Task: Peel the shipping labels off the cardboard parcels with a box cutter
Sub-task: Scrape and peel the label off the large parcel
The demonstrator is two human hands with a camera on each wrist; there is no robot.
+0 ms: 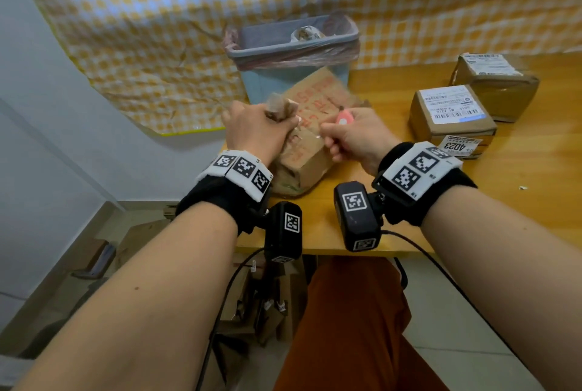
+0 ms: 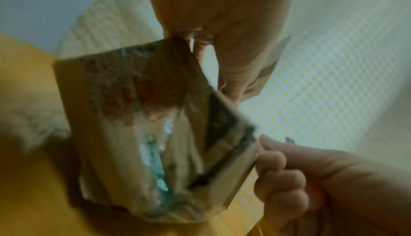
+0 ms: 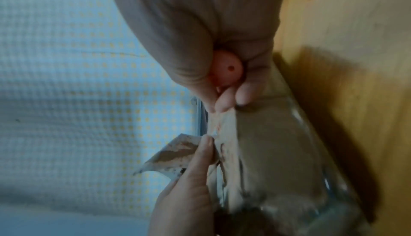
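Head view: a crumpled cardboard parcel (image 1: pixel 310 126) with red print sits on the wooden bench (image 1: pixel 409 201) near its left edge, roughly centre frame, held between both hands.

Left hand (image 1: pixel 252 132): fingers curled tight round a torn, brown-backed strip of label (image 1: pixel 280 107), which sticks up out of the fist at 12 o'clock; the hand also touches the parcel's left side. The right wrist view shows the same strip (image 3: pixel 169 153) pinched under the thumb, though that picture is blurred.

Right hand (image 1: pixel 356 135): fingers closed round a small pink box cutter (image 1: pixel 342 116) and touching the parcel's right edge. The left wrist view shows a sliver of blade (image 2: pixel 289 140) above the knuckles. The right wrist view shows the cutter's rounded pink end (image 3: pixel 227 70) in the palm. I cannot tell whether the blade touches the cardboard.

Rest of bench: a blue waste bin (image 1: pixel 293 53) with a plastic liner stands at 12 o'clock from the held parcel, just behind it. A taped parcel with a white shipping label (image 1: pixel 450 116) lies at 3 o'clock, well apart. A second labelled parcel (image 1: pixel 496 85) sits just behind it at 2 o'clock. A loose slip marked 4023 (image 1: pixel 456 146) lies against the nearer parcel's front. A yellow checked cloth (image 1: pixel 189 12) hangs behind.
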